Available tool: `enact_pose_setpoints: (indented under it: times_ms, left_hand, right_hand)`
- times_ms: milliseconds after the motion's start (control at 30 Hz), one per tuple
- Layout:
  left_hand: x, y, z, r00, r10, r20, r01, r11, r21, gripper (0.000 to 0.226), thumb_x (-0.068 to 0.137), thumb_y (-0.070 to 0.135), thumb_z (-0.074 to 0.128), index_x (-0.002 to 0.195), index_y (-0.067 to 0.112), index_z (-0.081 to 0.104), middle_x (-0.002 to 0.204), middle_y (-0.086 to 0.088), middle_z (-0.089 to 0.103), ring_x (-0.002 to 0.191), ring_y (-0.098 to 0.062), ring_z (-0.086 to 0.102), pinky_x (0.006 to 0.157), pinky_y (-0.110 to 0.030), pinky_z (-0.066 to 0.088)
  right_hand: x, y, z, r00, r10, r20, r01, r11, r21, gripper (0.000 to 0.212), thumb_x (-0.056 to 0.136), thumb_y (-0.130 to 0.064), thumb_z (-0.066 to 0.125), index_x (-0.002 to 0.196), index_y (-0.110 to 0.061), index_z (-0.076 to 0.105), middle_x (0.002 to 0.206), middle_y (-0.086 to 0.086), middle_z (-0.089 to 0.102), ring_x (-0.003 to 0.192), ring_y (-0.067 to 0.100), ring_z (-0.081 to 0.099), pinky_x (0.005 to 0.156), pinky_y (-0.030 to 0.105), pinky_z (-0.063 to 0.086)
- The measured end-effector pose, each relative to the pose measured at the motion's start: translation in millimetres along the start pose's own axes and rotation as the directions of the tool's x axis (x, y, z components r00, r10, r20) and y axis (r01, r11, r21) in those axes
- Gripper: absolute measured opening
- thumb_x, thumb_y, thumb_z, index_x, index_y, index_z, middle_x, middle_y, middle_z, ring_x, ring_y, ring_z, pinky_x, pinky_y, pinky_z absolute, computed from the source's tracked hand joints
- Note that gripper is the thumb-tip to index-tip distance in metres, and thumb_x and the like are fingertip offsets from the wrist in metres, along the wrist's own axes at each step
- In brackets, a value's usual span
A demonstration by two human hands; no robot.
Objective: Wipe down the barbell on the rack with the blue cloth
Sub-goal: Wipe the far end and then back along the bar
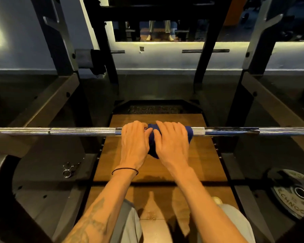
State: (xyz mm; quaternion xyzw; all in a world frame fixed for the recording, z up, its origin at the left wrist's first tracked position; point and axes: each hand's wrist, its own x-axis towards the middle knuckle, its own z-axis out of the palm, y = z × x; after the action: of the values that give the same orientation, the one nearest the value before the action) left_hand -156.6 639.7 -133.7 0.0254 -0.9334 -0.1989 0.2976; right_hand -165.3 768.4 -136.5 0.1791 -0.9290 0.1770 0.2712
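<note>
**Barbell, cloth and two hands at mid-bar**

Item: barbell [77,132], chrome, lying level across the view, knurled sections either side of the hands; its ends run out of sight.

Item: blue cloth [152,137], bunched over the middle of the bar, one fold hanging below it between the two hands, another edge showing past the right knuckles.

Left hand [134,139]: palm down, forearm straight out, fingers curled over the top of the bar, thumb side touching the cloth. Grip closed round the bar.

Right hand [171,139]: palm down just beside the left, fingers curled over the cloth-covered bar. Grip closed on the cloth.

Below: wooden platform [200,163]; spring collars [69,169] on the floor at left; weight plate [295,192] at right.
</note>
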Motion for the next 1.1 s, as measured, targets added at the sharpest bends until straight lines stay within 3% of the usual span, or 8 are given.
enact_pose_setpoints:
  times_ms: [133, 333, 567, 700, 767, 900, 1000, 1100]
  left_hand:
    - [-2, -2, -4, 1.000, 0.021, 0.019, -0.021, 1.000, 0.003, 0.020, 0.098, 0.035, 0.048, 0.094, 0.021, 0.062, 0.085, 0.006, 0.056, 0.077, -0.012, 0.048, 0.072, -0.025, 0.029]
    - [2, 3, -8, 0.999, -0.011, 0.051, 0.006, 0.994, 0.108, 0.024, 0.101, 0.039, 0.040, 0.089, 0.025, 0.055, 0.079, 0.011, 0.050, 0.071, -0.009, 0.044, 0.073, -0.024, 0.025]
    - [46, -2, -30, 0.948, 0.027, 0.316, -0.113, 0.960, 0.257, 0.038, 0.100, 0.047, 0.035, 0.075, 0.023, 0.051, 0.067, 0.007, 0.051, 0.068, -0.019, 0.059, 0.067, -0.035, 0.041]
    - [66, -17, -32, 0.743, -0.201, 0.639, -0.068, 0.927, 0.370, 0.057, 0.099, 0.062, 0.017, 0.093, 0.029, 0.064, 0.065, 0.005, 0.069, 0.075, -0.017, 0.066, 0.079, -0.034, 0.048]
    - [66, -19, -31, 0.720, -0.228, 0.656, -0.023, 0.937, 0.350, 0.071, 0.097, 0.066, 0.015, 0.098, 0.025, 0.072, 0.055, 0.007, 0.067, 0.064, -0.013, 0.065, 0.073, -0.033, 0.047]
    - [49, -28, -31, 0.855, 0.020, 0.519, -0.287, 0.851, 0.440, 0.054, 0.103, 0.040, 0.041, 0.151, 0.039, 0.015, 0.075, 0.000, 0.052, 0.064, -0.016, 0.058, 0.055, -0.029, 0.045]
    - [40, -25, -34, 0.903, 0.003, 0.430, -0.216, 0.868, 0.447, 0.046, 0.102, 0.057, 0.027, 0.108, 0.023, 0.058, 0.068, 0.001, 0.055, 0.062, -0.018, 0.059, 0.062, -0.032, 0.050]
    - [27, -21, -28, 0.960, 0.065, 0.271, -0.167, 0.913, 0.372, 0.069, 0.095, 0.067, 0.008, 0.071, 0.020, 0.053, 0.062, 0.003, 0.053, 0.060, -0.018, 0.053, 0.066, -0.036, 0.046]
  right_hand:
    - [2, 62, -18, 0.994, 0.075, -0.076, -0.078, 0.996, -0.040, 0.035, 0.101, -0.040, 0.042, 0.091, -0.016, 0.065, 0.083, 0.004, 0.060, 0.081, 0.027, 0.054, 0.081, 0.042, 0.040]
    - [2, 64, -22, 0.887, 0.415, -0.203, -0.441, 0.892, -0.100, 0.040, 0.103, -0.036, 0.036, 0.094, -0.014, 0.069, 0.089, 0.008, 0.063, 0.094, 0.029, 0.053, 0.105, 0.050, 0.036]
    - [5, 3, -1, 0.981, 0.187, 0.050, -0.183, 0.980, -0.080, 0.037, 0.103, -0.046, 0.031, 0.101, -0.023, 0.059, 0.093, -0.003, 0.058, 0.089, 0.017, 0.052, 0.099, 0.041, 0.038]
    - [3, 5, -4, 0.984, 0.176, 0.031, -0.173, 0.982, -0.078, 0.036, 0.102, -0.049, 0.032, 0.101, -0.024, 0.058, 0.092, -0.005, 0.057, 0.088, 0.015, 0.050, 0.096, 0.040, 0.039]
    - [2, 4, -4, 0.984, 0.176, 0.033, -0.173, 0.980, -0.096, 0.037, 0.103, -0.049, 0.031, 0.102, -0.024, 0.058, 0.093, -0.005, 0.057, 0.090, 0.015, 0.051, 0.097, 0.040, 0.039]
    - [5, 19, -14, 0.995, 0.064, 0.079, -0.058, 0.996, -0.073, 0.033, 0.103, -0.050, 0.034, 0.102, -0.028, 0.058, 0.092, -0.008, 0.056, 0.085, 0.014, 0.050, 0.089, 0.036, 0.039]
    - [11, 47, -24, 0.995, 0.083, 0.055, -0.078, 0.993, -0.089, 0.037, 0.101, -0.051, 0.038, 0.089, -0.025, 0.061, 0.081, -0.005, 0.057, 0.076, 0.020, 0.052, 0.079, 0.039, 0.040]
    - [8, 67, -31, 0.976, 0.212, -0.044, -0.216, 0.967, -0.137, 0.040, 0.101, -0.046, 0.039, 0.079, -0.020, 0.060, 0.076, -0.001, 0.057, 0.074, 0.024, 0.053, 0.083, 0.042, 0.038]
